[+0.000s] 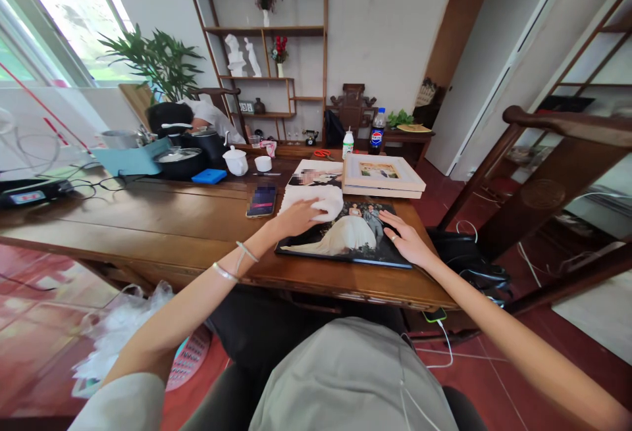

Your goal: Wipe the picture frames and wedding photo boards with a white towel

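My left hand [296, 217] is closed on a bunched white cloth [330, 204], its fingertips partly lost in the folds. The cloth rests at the upper left of a wedding photo panel [348, 237] that lies flat near the table's front edge. Stretched out along the panel's right side, my right hand [405, 237] has its fingers flat and apart, a ring on one of them. Behind the panel lies another wedding picture [316, 173], partly covered by the cloth. A phone [261, 201] sits left of the cloth.
White framed pictures [382, 177] are stacked at the right rear of the wooden table [197, 220]. Behind them stand a cola bottle [377, 129] and a white bottle [348, 144]. A white teapot [236, 161] and blue box [209, 176] stand left. A wooden chair [538, 187] is at right.
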{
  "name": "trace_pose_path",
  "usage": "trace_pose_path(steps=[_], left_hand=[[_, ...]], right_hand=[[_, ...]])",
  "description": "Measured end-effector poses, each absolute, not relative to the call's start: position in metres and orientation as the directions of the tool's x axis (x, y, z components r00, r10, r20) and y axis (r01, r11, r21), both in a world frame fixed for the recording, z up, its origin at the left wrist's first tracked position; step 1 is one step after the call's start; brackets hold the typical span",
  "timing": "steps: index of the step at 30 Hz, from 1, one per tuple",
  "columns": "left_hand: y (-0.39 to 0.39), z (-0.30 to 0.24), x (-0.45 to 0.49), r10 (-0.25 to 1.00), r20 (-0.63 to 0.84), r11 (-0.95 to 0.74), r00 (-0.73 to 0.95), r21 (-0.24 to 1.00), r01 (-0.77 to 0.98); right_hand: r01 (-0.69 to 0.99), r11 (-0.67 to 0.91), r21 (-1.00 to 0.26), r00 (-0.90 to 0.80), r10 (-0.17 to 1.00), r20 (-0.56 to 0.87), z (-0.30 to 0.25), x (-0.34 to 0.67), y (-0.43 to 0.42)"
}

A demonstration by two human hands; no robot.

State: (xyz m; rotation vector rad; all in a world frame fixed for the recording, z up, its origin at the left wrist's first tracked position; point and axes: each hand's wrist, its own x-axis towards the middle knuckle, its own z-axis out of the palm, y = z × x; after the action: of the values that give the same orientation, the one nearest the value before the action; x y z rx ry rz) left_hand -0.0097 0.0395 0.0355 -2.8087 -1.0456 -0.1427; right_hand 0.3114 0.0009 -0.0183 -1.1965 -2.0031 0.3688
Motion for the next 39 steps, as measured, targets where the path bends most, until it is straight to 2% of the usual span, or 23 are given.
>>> trace_pose_path(steps=[6, 12, 17, 23, 30, 35, 39], left_hand=[[0.053, 0.033, -0.008, 0.64, 0.146, -0.747, 0.754, -0.111, 0.656], [-0.032, 0.036, 0.004, 0.591, 0.091, -0.797, 0.801, -0.086, 0.598], [-0.08, 0.043, 0.01, 0.506, 0.119, -0.852, 0.854, -0.085, 0.516], [-0.023, 0.048, 0.017, 0.581, 0.048, -0.81, 0.813, -0.07, 0.583], [0.049, 0.04, 0.03, 0.629, 0.148, -0.757, 0.763, -0.111, 0.644], [0.029, 0.04, 0.041, 0.621, 0.137, -0.764, 0.772, -0.114, 0.635], [-0.031, 0.042, 0.05, 0.49, 0.169, -0.845, 0.855, -0.147, 0.514]], right_hand=[[0.633, 0.516, -0.577, -0.27, 0.846, 0.461, -0.019, 0.31, 0.001], [0.639, 0.517, -0.57, -0.269, 0.844, 0.463, -0.019, 0.31, 0.002], [0.639, 0.517, -0.57, -0.27, 0.844, 0.463, -0.019, 0.31, 0.001], [0.634, 0.519, -0.573, -0.274, 0.844, 0.461, -0.018, 0.31, 0.001], [0.627, 0.518, -0.582, -0.271, 0.845, 0.46, -0.016, 0.31, 0.0], [0.63, 0.526, -0.571, -0.277, 0.839, 0.468, -0.018, 0.31, 0.001], [0.644, 0.527, -0.555, -0.286, 0.838, 0.464, -0.019, 0.312, 0.002]])
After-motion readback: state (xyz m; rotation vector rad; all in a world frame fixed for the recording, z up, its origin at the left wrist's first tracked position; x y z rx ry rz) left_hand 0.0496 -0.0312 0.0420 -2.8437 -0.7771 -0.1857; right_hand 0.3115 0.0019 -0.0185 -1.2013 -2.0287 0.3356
